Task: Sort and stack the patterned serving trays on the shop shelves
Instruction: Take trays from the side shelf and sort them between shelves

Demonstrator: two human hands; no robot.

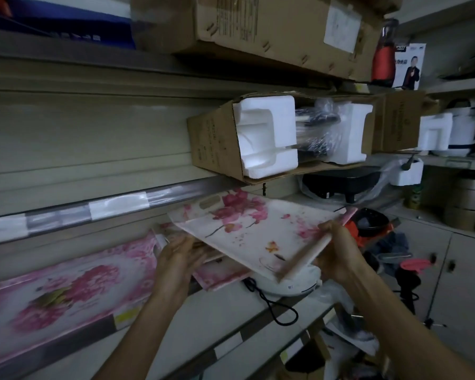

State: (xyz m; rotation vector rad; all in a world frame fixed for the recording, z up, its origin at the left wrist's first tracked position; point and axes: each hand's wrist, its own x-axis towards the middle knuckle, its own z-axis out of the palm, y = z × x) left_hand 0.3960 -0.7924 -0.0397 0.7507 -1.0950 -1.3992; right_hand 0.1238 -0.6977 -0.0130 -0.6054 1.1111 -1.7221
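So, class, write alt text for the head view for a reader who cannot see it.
Two hands hold a white tray with pink blossoms tilted above a shop shelf: the right hand grips its near corner, the left hand supports its underside. More pink floral trays lie to the left.

1. The middle shelf (209,311) carries a large pink floral tray (66,294) at its left, lying flat.
2. A smaller pink tray (220,275) lies beside it to the right.
3. Further right sits a white appliance (288,283) with its black cord (274,308).
4. The upper shelf (66,209) bears an open cardboard box (217,138) with foam.
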